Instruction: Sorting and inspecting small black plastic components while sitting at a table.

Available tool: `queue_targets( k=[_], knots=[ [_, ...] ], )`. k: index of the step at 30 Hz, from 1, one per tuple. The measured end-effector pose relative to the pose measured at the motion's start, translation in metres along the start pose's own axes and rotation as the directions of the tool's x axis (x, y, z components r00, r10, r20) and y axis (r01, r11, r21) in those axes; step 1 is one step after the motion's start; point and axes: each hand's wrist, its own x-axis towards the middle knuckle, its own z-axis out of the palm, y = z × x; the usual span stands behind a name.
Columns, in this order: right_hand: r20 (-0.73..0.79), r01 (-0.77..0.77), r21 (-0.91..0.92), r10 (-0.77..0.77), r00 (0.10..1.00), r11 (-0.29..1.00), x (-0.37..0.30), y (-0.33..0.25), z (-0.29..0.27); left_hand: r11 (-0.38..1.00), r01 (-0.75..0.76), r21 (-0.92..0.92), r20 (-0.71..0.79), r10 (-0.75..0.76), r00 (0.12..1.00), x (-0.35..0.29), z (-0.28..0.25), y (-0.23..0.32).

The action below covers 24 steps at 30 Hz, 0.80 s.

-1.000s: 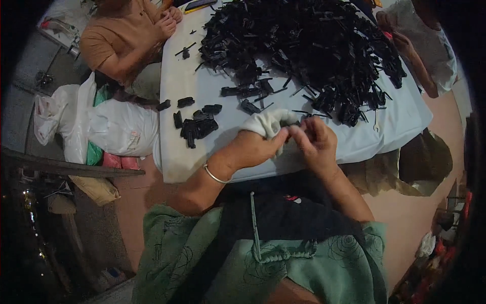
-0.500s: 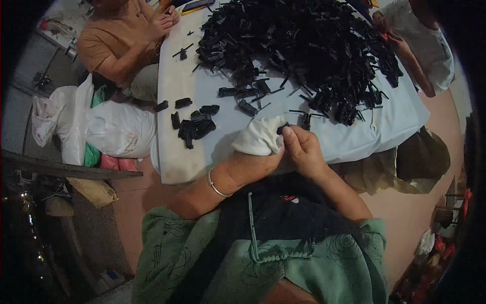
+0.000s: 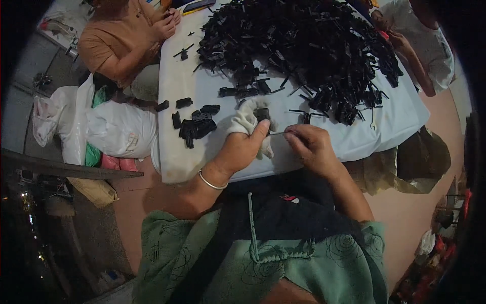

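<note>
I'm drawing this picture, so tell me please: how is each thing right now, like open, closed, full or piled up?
left hand, closed on a black part
right hand, pinching a thin dark piece
white cloth, bunched around the left fingers
black pile, heaped loosely
small black parts, some clustered, some apart
wrench, lying down
white bag, bulging
bangle, round the left wrist

Room beside right hand (image 3: 311, 147), heap (image 3: 298, 50) beyond

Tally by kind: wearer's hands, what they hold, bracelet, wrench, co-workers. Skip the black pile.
Wearer's hands (left hand, right hand): 2
White cloth: 1
Dark part: 1
Thin rod: 1
Bracelet: 1
Wrench: 1
Co-workers: 2
Total: 9
</note>
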Motion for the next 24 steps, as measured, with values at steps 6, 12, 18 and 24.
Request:
queue_targets(
  k=[6,12,18,24],
  knots=[
    [0.078,-0.161,0.244,0.146,0.986,0.956,0.001,-0.006,-0.002,0.907,-0.210,0.365,0.166,0.159,0.973,-0.006,0.008,-0.003],
    [0.220,-0.277,0.232,0.227,0.949,0.932,0.001,-0.015,-0.005,0.985,0.039,0.171,0.147,-0.064,0.987,-0.009,0.010,0.010],
    [0.245,-0.187,0.129,0.151,0.958,0.974,0.000,-0.011,0.001,0.967,-0.019,0.254,0.114,-0.011,0.993,-0.012,0.014,0.003],
    [0.158,-0.174,0.192,0.145,0.977,0.966,-0.006,0.001,0.019,0.639,-0.377,0.671,0.196,0.338,0.920,-0.010,0.017,-0.005]
  ],
)
